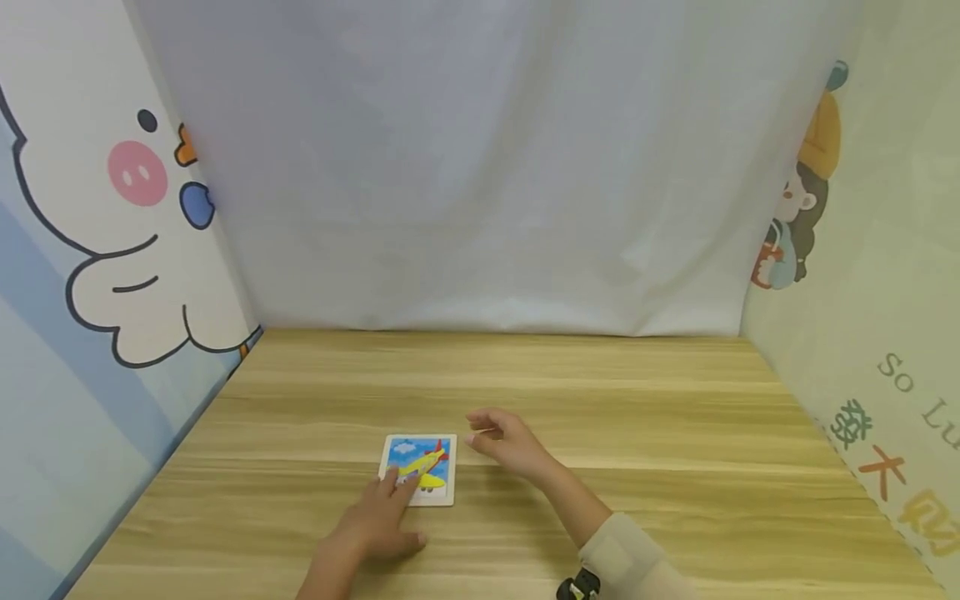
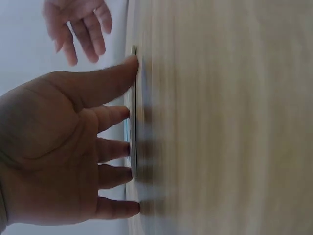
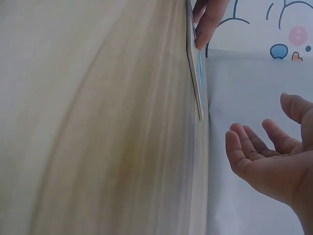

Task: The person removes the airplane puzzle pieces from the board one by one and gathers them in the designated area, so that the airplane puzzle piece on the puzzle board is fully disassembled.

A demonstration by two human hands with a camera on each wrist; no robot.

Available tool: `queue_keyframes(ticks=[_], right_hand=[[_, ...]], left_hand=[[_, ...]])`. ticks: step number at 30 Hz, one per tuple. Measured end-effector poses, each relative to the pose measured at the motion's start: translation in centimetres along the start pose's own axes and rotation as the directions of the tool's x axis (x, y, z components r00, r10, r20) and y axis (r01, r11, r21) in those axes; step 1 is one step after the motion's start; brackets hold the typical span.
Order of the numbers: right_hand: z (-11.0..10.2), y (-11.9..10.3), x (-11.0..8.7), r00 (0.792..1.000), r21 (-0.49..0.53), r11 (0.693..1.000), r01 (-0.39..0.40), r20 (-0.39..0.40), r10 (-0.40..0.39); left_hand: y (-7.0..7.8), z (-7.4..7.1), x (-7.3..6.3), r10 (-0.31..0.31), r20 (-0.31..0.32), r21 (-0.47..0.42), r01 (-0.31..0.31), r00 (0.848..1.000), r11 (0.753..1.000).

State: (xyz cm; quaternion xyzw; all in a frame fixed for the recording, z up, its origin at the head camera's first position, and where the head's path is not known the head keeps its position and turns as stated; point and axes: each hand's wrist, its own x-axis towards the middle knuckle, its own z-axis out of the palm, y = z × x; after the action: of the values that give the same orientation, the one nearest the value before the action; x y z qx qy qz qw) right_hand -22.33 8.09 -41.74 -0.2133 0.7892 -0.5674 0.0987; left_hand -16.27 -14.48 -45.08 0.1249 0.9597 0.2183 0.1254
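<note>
A flat square picture board (image 1: 442, 447) with a white border lies on the wooden table, showing a yellow and red airplane against blue sky. Extended fingers of my left hand (image 1: 375, 521) rest on its lower left part and cover some of the picture. In the left wrist view that hand (image 2: 58, 147) has its fingertips along the thin board edge (image 2: 134, 132). My right hand (image 1: 513, 446) hovers just right of the board, apart from it. From the right wrist, this hand (image 3: 271, 161) shows loosely bent fingers around nothing.
The wood-grain table (image 1: 637, 417) reaches back to a pale grey curtain (image 1: 465, 167). A cartoon-printed wall panel (image 1: 97, 208) stands on the left, and a light green one (image 1: 885, 250) on the right. A black object (image 1: 578, 585) sits by the right sleeve.
</note>
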Motion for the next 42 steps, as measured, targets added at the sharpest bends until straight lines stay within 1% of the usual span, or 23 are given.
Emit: queue_keyframes(ticks=[3,7,11,14,17,21,25,28,31,35,38,40,42], right_hand=[[0.6,-0.3,0.7,1.0,0.06,0.998,-0.012,0.004,0.012],[1.5,-0.1,2.0,1.0,0.109,0.994,-0.015,0.004,0.015],[2.7,1.5,3.9,1.0,0.139,0.99,-0.013,0.004,0.013],[3.7,3.0,5.3,1.0,0.132,0.991,-0.023,-0.002,0.023],[4.6,4.1,6.4,0.999,0.092,0.995,-0.045,-0.013,0.047],[5.6,5.1,7.4,0.997,0.035,0.997,-0.076,-0.018,0.076],[6.3,5.4,7.9,0.995,-0.004,0.995,-0.1,-0.005,0.1],[6.7,5.2,8.2,0.996,-0.065,0.994,-0.089,0.003,0.09],[7.1,4.9,8.5,0.998,-0.197,0.978,-0.064,0.012,0.068],[7.8,4.3,8.7,0.996,-0.355,0.932,-0.067,0.023,0.081],[8.0,3.8,8.8,0.993,-0.4,0.91,-0.104,0.017,0.121],[8.0,3.5,8.9,0.99,-0.406,0.905,-0.126,0.012,0.143],[8.0,3.3,9.0,0.988,-0.396,0.908,-0.139,0.011,0.156]], left_hand=[[0.0,0.0,0.0,0.005,0.004,0.023,-0.006,1.0,1.0],[0.1,0.0,0.2,-0.008,0.004,0.003,0.008,1.0,1.0],[0.1,0.0,0.6,-0.009,-0.002,0.008,0.009,1.0,1.0],[0.1,0.0,0.8,0.002,-0.001,0.026,-0.002,1.0,1.0],[0.1,0.0,0.8,0.01,0.012,0.028,-0.01,1.0,1.0],[0.2,0.0,0.5,0.005,0.03,0.006,-0.005,1.0,1.0],[0.1,0.0,0.3,0.011,0.039,-0.012,-0.01,0.999,1.0],[-0.1,0.0,0.3,0.016,0.032,-0.017,-0.015,0.999,1.0],[-0.3,-0.1,0.4,0.013,0.021,-0.014,-0.013,1.0,1.0],[-0.4,-0.3,0.5,0.009,0.018,-0.019,-0.009,1.0,1.0],[-0.4,-0.3,0.6,0.011,0.017,-0.039,-0.011,1.0,0.999],[-0.3,-0.4,0.7,0.011,0.014,-0.048,-0.01,1.0,0.999],[-0.4,-0.4,0.8,0.006,0.011,-0.044,-0.005,1.0,0.999]])
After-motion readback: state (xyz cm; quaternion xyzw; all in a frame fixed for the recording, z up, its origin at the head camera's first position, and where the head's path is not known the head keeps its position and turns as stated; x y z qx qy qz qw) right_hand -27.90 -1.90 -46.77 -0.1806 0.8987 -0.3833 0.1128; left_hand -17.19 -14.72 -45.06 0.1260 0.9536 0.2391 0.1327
